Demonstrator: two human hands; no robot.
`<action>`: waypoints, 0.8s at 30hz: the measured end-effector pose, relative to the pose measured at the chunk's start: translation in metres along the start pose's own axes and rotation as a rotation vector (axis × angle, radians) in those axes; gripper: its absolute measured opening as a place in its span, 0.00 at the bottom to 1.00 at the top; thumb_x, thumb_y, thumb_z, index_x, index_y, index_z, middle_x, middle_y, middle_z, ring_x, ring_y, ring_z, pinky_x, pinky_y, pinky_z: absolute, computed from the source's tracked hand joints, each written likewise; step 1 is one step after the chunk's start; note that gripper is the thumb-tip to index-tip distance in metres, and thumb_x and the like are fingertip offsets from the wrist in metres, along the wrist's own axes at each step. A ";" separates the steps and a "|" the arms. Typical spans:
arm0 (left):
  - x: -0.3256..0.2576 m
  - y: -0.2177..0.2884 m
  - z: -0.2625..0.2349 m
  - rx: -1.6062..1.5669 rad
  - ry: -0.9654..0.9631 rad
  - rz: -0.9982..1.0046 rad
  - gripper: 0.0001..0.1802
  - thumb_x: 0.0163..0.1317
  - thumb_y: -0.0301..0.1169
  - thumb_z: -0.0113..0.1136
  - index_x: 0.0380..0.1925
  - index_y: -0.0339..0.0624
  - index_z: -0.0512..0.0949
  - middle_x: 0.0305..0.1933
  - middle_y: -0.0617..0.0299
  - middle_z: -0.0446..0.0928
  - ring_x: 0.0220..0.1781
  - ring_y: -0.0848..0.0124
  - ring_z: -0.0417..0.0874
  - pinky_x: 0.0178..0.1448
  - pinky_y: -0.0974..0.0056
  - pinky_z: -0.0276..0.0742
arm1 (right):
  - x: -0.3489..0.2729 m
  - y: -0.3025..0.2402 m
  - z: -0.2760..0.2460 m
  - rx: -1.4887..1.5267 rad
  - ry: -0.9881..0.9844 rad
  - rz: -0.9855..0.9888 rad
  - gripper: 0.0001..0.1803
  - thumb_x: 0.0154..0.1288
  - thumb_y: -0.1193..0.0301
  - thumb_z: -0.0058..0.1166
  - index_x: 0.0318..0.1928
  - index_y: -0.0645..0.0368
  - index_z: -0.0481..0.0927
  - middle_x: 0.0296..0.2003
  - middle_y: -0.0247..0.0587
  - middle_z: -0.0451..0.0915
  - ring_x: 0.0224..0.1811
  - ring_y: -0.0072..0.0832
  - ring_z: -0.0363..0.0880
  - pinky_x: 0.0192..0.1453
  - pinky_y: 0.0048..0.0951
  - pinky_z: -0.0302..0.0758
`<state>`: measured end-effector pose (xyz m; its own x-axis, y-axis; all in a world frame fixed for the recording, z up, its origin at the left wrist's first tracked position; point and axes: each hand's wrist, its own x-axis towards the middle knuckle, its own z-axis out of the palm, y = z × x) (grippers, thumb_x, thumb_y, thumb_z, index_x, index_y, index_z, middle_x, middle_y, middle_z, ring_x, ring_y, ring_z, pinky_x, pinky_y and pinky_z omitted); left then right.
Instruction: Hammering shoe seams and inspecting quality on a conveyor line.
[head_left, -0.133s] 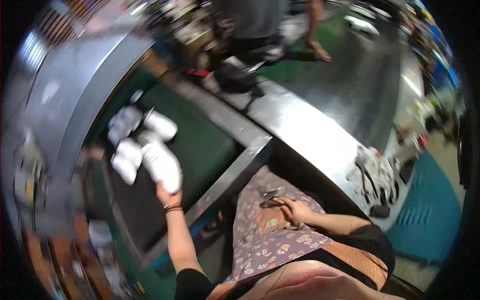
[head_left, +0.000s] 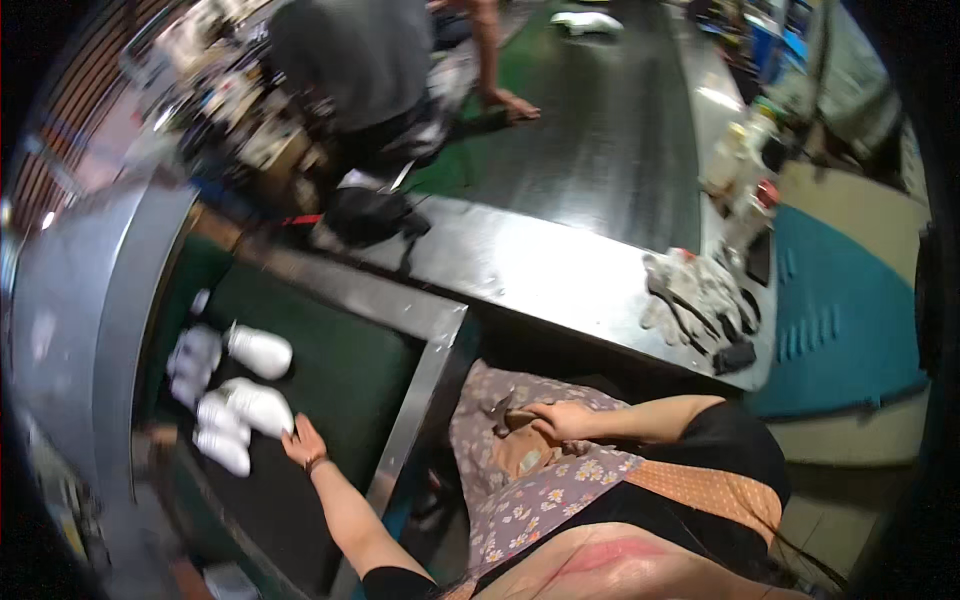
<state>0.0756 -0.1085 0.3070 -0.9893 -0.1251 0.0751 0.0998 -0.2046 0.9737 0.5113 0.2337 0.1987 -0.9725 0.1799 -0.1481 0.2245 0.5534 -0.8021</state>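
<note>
Several white shoes lie on the dark green conveyor belt (head_left: 340, 330) at the left. My left hand (head_left: 304, 442) reaches over the belt, its fingers stretched out at the end of one white shoe (head_left: 262, 408); whether they touch it is hard to tell. Beside that shoe are another white shoe (head_left: 222, 450), a greyish-white pair (head_left: 194, 365) and a single white shoe (head_left: 262, 352) farther back. Against my flowered apron (head_left: 560, 480), my right hand (head_left: 562, 418) is closed around a small tool with a dark metal head (head_left: 500, 412), mostly hidden by the fingers.
A metal frame (head_left: 425, 355) edges the belt. Beyond it runs a second belt (head_left: 600, 150) with white shoes at its far end. White gloves (head_left: 690, 290) and a dark block (head_left: 735, 358) lie on its metal ledge. Another person's hand (head_left: 512, 105) rests at that belt's left edge.
My view has swung, shifting the belts leftward. My left hand was closed on the white shoe's end; now its fingers are stretched out there. My right hand keeps the tool.
</note>
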 end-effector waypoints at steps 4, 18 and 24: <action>0.020 -0.015 0.035 -0.125 0.096 0.042 0.32 0.64 0.28 0.56 0.66 0.29 0.59 0.67 0.44 0.64 0.66 0.56 0.71 0.65 0.55 0.70 | -0.001 0.002 0.002 -0.017 0.026 0.003 0.23 0.69 0.53 0.45 0.60 0.44 0.69 0.33 0.58 0.81 0.34 0.56 0.80 0.39 0.53 0.76; 0.091 0.012 0.075 1.407 0.028 0.919 0.34 0.60 0.33 0.62 0.67 0.46 0.63 0.72 0.49 0.57 0.72 0.52 0.59 0.73 0.51 0.56 | 0.008 -0.016 -0.019 0.131 -0.103 -0.021 0.21 0.71 0.60 0.47 0.58 0.55 0.69 0.40 0.55 0.80 0.41 0.52 0.80 0.44 0.47 0.75; 0.093 0.032 0.101 1.382 0.029 0.925 0.37 0.49 0.22 0.68 0.62 0.46 0.68 0.69 0.50 0.62 0.70 0.52 0.63 0.74 0.52 0.57 | -0.010 -0.061 -0.062 0.176 -0.201 0.119 0.20 0.71 0.60 0.47 0.58 0.55 0.70 0.41 0.55 0.80 0.43 0.51 0.79 0.46 0.46 0.75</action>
<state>-0.0245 -0.0288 0.3665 -0.6496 0.2743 0.7091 0.4341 0.8995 0.0498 0.5112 0.2487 0.2850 -0.9366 0.0613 -0.3449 0.3409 0.3856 -0.8574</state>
